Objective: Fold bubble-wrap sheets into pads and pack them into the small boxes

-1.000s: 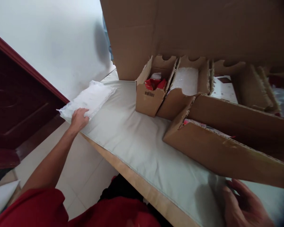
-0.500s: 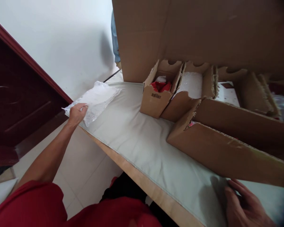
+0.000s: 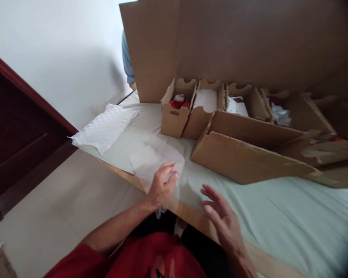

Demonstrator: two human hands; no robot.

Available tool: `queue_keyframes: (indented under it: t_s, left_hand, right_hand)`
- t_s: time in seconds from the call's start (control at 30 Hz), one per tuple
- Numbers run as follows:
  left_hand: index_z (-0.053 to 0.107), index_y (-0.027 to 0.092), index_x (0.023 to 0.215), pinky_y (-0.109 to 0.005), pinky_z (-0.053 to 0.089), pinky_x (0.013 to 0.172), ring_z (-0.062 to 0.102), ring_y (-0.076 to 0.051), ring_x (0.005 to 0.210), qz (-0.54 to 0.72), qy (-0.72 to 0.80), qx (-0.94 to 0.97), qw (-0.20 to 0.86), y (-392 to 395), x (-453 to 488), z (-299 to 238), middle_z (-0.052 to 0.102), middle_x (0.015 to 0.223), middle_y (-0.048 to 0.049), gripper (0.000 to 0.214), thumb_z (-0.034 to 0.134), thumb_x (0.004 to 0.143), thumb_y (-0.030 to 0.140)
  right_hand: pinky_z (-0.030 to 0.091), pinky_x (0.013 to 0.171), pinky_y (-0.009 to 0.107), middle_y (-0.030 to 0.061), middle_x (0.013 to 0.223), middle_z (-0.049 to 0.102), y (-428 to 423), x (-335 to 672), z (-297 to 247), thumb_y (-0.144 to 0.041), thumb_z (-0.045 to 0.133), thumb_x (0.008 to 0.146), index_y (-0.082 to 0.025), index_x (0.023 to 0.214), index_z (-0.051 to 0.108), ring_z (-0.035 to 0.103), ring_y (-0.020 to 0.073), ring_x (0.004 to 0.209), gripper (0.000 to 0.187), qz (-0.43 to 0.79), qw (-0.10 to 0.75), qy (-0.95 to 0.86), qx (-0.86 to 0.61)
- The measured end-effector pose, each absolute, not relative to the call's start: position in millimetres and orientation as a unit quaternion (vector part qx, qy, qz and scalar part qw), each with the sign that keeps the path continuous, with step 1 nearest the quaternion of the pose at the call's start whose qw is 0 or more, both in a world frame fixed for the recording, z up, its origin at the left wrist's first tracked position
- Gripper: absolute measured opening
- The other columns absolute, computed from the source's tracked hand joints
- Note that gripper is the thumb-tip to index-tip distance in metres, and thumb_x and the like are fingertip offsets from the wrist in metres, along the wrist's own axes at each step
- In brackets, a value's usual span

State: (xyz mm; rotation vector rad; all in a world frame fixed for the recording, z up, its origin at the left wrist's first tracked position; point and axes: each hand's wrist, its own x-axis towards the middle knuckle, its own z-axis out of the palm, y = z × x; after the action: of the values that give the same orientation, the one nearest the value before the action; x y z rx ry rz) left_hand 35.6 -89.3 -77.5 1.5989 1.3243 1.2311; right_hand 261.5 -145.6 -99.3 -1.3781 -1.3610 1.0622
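Note:
My left hand (image 3: 163, 184) is over the near edge of the table, its thumb and fingers closed on a thin translucent plastic bag (image 3: 146, 156). The bag lies partly on the cloth and hangs over the wooden edge; motion blurs it. My right hand (image 3: 222, 216) is apart from it on the right, fingers spread and holding nothing. Farther left, a stack of bubble wrap bags (image 3: 106, 127) rests on the table corner.
A pale green cloth (image 3: 266, 216) covers the table. Along the back stand several open cardboard bins (image 3: 171, 122) with red and white items inside. A longer cardboard box (image 3: 243, 162) lies in front, and a tall cardboard panel (image 3: 220, 42) rises behind. A dark red door (image 3: 14, 127) is at left.
My left hand has come from the stack toward my body, bringing one plastic bag along. My right hand has moved left toward it. The view has shifted rightward.

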Motion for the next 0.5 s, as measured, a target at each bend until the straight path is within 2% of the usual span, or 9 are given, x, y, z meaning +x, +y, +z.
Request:
queue_keyframes:
  t_s: [0.07,0.13,0.23,0.3,0.37,0.43,0.5]
  left_hand:
    - [0.066,0.02,0.1,-0.047,0.051,0.107,0.06,-0.028,0.129,0.47,0.516,0.569,0.435,-100.6,66.9,-82.6,0.062,0.139,-0.0143,0.018,0.054,0.096,0.033]
    - [0.066,0.022,0.112,-0.048,0.052,0.108,0.055,-0.03,0.137,0.437,0.492,0.559,0.504,-111.5,84.5,-80.6,0.055,0.149,-0.0138,0.024,0.058,0.095,0.037]
    - [0.06,0.023,0.132,-0.049,0.05,0.111,0.05,-0.03,0.142,0.406,0.44,0.596,0.534,-124.7,82.5,-72.0,0.046,0.158,-0.0149,0.04,0.058,0.096,0.04]
    - [0.059,0.02,0.134,-0.052,0.047,0.115,0.05,-0.03,0.142,0.403,0.437,0.645,0.48,-127.8,67.4,-69.9,0.048,0.156,-0.0167,0.043,0.058,0.095,0.037]
    - [0.064,0.019,0.128,-0.056,0.042,0.118,0.049,-0.032,0.142,0.393,0.455,0.706,0.374,-124.7,49.1,-74.2,0.055,0.149,-0.0165,0.037,0.06,0.093,0.031]
    - [0.07,0.019,0.118,-0.06,0.04,0.118,0.05,-0.033,0.141,0.367,0.468,0.756,0.275,-117.6,33.4,-83.6,0.063,0.141,-0.015,0.031,0.06,0.09,0.025]
    - [0.072,0.02,0.112,-0.061,0.043,0.115,0.053,-0.035,0.137,0.322,0.464,0.795,0.224,-111.5,23.0,-94.1,0.068,0.133,-0.0137,0.028,0.061,0.087,0.023]
  right_hand:
    - [0.06,0.091,0.046,0.0176,0.143,0.062,-151.2,244.3,-101.7,-0.059,0.072,0.084,-0.027,0.148,0.05,0.067,0.0307,0.121,0.074,0.488,0.452,-0.552,-0.503]
    - [0.06,0.093,0.047,0.0195,0.144,0.061,-152.4,236.0,-106.7,-0.059,0.073,0.084,-0.026,0.152,0.043,0.067,0.031,0.123,0.081,0.501,0.464,-0.512,-0.521]
    - [0.06,0.09,0.046,0.0185,0.129,0.07,-149.9,237.7,-113.7,-0.055,0.072,0.084,-0.021,0.145,0.048,0.073,0.0293,0.11,0.074,0.469,0.48,-0.448,-0.591]
    - [0.061,0.083,0.043,0.0153,0.112,0.077,-147.3,245.0,-114.1,-0.053,0.069,0.083,-0.018,0.132,0.059,0.075,0.0279,0.097,0.061,0.443,0.473,-0.447,-0.616]
    - [0.06,0.071,0.038,0.0115,0.096,0.079,-144.6,256.4,-110.2,-0.05,0.065,0.083,-0.018,0.119,0.066,0.073,0.025,0.081,0.049,0.423,0.456,-0.462,-0.632]
    - [0.056,0.062,0.033,0.0076,0.084,0.077,-141.8,271.9,-103.5,-0.047,0.063,0.082,-0.017,0.116,0.068,0.068,0.0211,0.068,0.045,0.414,0.437,-0.472,-0.644]
    - [0.053,0.059,0.031,0.0043,0.078,0.074,-139.1,290.5,-97.4,-0.043,0.064,0.079,-0.017,0.116,0.068,0.064,0.0178,0.062,0.045,0.415,0.423,-0.476,-0.65]
